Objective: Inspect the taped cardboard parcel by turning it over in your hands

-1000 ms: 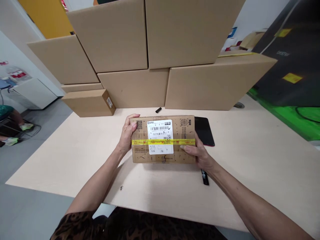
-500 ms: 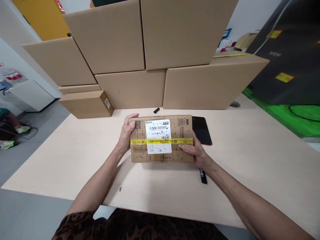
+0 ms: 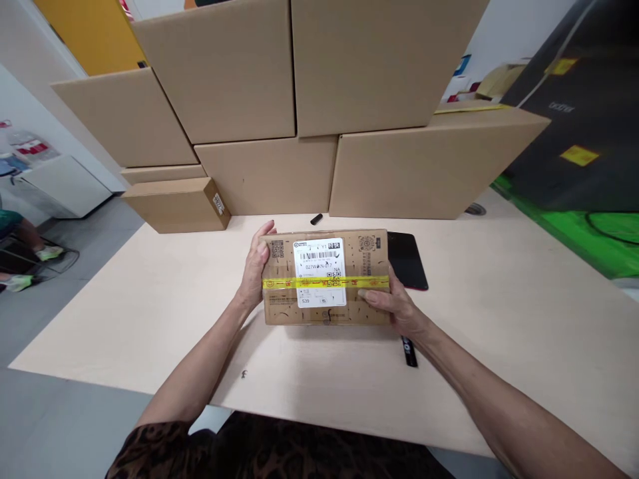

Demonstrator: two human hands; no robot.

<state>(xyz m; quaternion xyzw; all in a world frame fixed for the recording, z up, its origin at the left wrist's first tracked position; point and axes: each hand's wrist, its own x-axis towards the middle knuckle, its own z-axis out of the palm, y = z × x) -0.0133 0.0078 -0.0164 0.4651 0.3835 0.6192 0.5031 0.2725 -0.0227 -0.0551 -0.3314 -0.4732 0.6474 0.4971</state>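
Note:
Between my two hands is a brown cardboard parcel (image 3: 279,306), tilted so that its labelled face points at me. It bears a white shipping label (image 3: 319,259), a band of yellow tape with red print, and dark marks scattered over the card. My left hand (image 3: 255,266) grips the left end, thumb at the upper corner. On the right end, my right hand (image 3: 399,306) holds on with its thumb across the front face; its other fingers are hidden behind. A black tablet or phone (image 3: 408,259) lies partly covered behind the parcel. Close to my right wrist is a black marker-like stick (image 3: 409,352).
Large cardboard boxes (image 3: 264,176) are stacked along the back of the pale table (image 3: 150,319). A smaller long box (image 3: 174,206) sits at the back left. A small black cap-like piece (image 3: 316,219) lies behind the parcel. At far left, a person's leg (image 3: 30,236) shows.
The view has shifted slightly, so everything sits a little further right in the picture. Both hands keep their hold on the parcel, which stays nearly still.

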